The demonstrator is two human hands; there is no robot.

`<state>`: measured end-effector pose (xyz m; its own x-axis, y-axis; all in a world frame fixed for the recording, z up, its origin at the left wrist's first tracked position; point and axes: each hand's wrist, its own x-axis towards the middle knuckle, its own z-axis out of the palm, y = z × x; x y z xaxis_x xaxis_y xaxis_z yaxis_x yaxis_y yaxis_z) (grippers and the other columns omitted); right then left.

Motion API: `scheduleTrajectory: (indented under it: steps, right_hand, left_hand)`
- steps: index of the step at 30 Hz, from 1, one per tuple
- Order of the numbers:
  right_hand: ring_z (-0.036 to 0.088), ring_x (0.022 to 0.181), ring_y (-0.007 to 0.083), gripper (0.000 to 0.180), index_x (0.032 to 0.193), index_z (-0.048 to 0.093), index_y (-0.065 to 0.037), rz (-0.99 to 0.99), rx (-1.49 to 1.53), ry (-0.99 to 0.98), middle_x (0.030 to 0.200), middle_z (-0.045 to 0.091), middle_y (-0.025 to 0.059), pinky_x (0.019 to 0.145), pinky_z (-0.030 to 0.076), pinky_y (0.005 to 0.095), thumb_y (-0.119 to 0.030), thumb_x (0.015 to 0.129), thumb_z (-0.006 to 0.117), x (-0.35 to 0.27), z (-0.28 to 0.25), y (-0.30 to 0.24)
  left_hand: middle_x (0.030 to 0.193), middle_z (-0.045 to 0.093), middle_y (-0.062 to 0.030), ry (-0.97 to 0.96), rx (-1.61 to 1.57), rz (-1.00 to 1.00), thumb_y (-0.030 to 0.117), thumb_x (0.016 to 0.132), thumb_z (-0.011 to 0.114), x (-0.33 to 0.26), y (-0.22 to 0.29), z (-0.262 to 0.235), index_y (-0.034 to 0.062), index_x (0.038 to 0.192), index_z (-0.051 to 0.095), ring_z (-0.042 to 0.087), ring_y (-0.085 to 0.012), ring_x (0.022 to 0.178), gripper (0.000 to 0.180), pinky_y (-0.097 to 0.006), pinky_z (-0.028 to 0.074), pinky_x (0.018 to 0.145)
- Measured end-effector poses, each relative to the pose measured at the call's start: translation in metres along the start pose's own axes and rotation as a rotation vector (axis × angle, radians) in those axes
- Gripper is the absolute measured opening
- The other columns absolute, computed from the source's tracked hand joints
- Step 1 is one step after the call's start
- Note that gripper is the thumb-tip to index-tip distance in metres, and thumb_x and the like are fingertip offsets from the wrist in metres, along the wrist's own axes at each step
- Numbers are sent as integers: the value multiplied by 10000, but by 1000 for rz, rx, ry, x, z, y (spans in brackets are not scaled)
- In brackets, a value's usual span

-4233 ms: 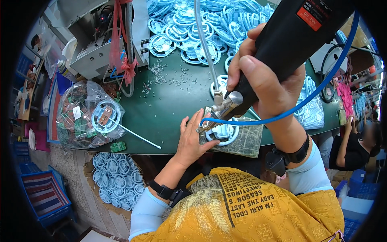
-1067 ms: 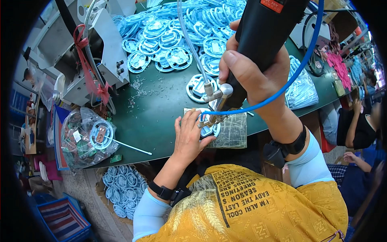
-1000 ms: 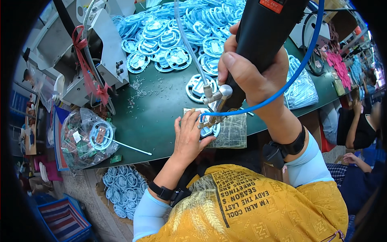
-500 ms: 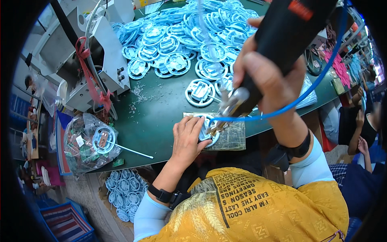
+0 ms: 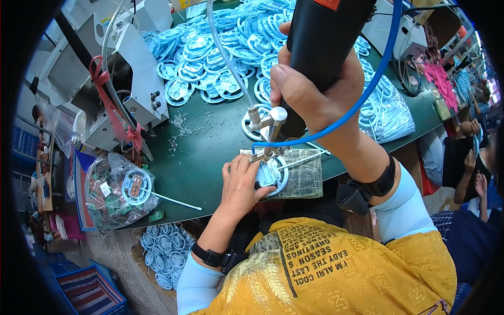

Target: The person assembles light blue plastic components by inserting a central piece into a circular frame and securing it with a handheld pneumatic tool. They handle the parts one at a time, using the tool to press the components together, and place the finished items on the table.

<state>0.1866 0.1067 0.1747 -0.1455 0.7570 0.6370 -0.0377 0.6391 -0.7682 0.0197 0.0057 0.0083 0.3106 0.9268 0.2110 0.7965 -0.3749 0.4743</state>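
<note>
My right hand (image 5: 325, 102) is wrapped round a black handheld power screwdriver (image 5: 323, 44), held upright with a blue hose and a clear tube joined to its metal nose. That nose points down onto a light-blue round plastic part (image 5: 282, 178), which has a white stick reaching to the right. My left hand (image 5: 240, 185) grips the part's left side, thumb at its near edge and fingers at its far edge. Beneath the part lies a flat pad wrapped in clear tape (image 5: 307, 176). Whether the tip touches a screw is hidden by the nose.
A large heap of light-blue round parts (image 5: 210, 58) covers the table's far side. Tiny screw-like bits (image 5: 184, 126) lie scattered at mid-table. A grey machine (image 5: 131, 79) stands left, above a bag of circuit boards (image 5: 105, 191) with one round part on it. Other people sit at right.
My right hand and the screwdriver have moved left, and the tool now stands more upright over the part. The left hand keeps its hold.
</note>
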Motion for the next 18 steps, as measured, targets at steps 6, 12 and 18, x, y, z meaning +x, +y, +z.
scheduleTrajectory:
  steps: [6,12,18]
  right_hand:
    - [565,575,115,443,1134,513,3,53,82,69,733,564,46,534,471,258,-108,749,702,-4,1,9]
    - [586,618,118,358,1124,477,46,25,141,35,781,571,85,565,517,270,29,792,608,-15,2,8]
    - [589,641,111,418,1155,505,30,13,103,95,790,581,52,572,501,263,3,770,665,-13,9,5]
  left_hand:
    - [1225,520,-109,15,-4,10,257,585,882,3,3,-1,54,1181,595,455,-311,1217,691,-458,325,967]
    - [1245,519,-99,4,10,16,264,581,882,2,3,-3,66,1192,591,456,-301,1216,705,-467,327,964]
    - [1267,510,-115,-64,90,-19,330,571,887,7,16,-6,60,1252,560,436,-314,1239,803,-499,309,996]
